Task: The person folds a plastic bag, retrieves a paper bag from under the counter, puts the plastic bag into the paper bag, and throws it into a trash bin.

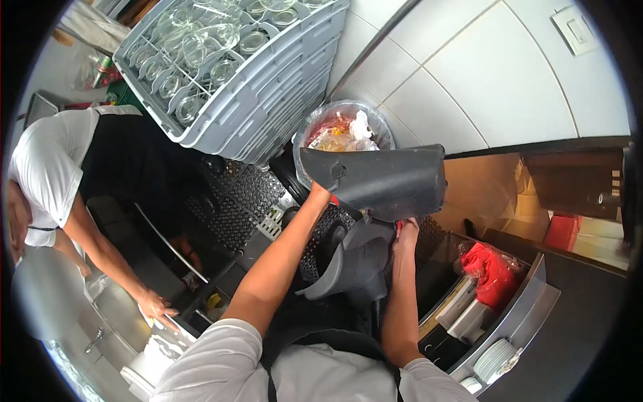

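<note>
A dark grey plastic scoop-like piece point(375, 181), seemingly part of a dustpan, is tilted at the rim of a lined trash bin point(385, 127). My left hand point(321, 194) grips its left end, the fingers mostly hidden beneath it. Below it is a second curved dark grey piece point(355, 261); I cannot tell how the two are joined. At the right side of these pieces my right hand point(407, 236) is closed around a small red part, perhaps a handle. Food scraps and crumpled white paper point(360, 126) lie inside the bin.
Stacked grey racks point(268, 94) hold glass cups beside the bin. On the left a co-worker point(60, 161) bends over a counter and reaches out a hand point(155, 307). A shelf with a red bag point(492, 271) and stacked plates point(497, 360) is at my right. A black perforated mat point(244, 194) covers the floor.
</note>
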A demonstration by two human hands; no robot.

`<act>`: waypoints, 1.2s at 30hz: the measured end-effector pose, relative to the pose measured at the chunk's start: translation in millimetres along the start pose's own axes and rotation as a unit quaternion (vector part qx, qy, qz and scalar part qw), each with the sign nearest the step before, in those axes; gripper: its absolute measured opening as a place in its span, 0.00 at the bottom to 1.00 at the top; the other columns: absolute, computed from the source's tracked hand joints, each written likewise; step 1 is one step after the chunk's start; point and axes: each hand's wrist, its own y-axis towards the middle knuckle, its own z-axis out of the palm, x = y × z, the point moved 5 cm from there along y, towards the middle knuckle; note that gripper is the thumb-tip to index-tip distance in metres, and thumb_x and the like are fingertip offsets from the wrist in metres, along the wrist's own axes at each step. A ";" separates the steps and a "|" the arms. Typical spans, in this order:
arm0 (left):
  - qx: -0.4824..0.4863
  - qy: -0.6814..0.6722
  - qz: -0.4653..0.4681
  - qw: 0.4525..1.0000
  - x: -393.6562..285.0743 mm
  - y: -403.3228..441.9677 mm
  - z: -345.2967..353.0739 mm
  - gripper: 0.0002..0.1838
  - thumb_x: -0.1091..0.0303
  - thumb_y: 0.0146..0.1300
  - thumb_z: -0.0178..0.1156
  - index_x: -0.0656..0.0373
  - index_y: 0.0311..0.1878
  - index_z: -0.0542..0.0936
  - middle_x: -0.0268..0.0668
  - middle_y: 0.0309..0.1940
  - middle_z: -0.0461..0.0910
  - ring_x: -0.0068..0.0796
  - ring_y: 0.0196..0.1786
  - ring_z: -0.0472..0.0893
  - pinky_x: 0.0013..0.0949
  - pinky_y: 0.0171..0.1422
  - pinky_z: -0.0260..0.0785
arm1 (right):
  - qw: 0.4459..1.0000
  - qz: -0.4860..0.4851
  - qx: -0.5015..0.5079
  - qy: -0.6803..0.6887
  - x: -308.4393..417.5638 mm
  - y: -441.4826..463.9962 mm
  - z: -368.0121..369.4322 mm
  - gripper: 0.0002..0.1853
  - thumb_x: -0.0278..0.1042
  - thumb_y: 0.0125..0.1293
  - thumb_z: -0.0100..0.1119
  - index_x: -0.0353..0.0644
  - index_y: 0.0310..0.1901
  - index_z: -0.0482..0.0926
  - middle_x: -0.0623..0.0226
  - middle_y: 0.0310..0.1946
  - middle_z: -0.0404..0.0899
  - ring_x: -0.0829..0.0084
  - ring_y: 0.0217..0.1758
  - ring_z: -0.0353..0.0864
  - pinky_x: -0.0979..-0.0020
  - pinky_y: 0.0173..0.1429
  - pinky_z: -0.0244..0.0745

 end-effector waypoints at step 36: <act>0.068 0.325 0.186 0.925 -65.4 16.9 -32.7 0.20 0.59 0.65 0.62 0.61 0.56 0.80 0.45 0.55 0.82 0.41 0.57 0.80 0.41 0.61 0.73 | 0.949 -0.252 0.056 -0.182 127.5 -34.5 82.1 0.19 0.15 0.65 0.39 0.32 0.45 0.83 0.73 0.32 0.79 0.81 0.28 0.69 0.77 0.33 0.65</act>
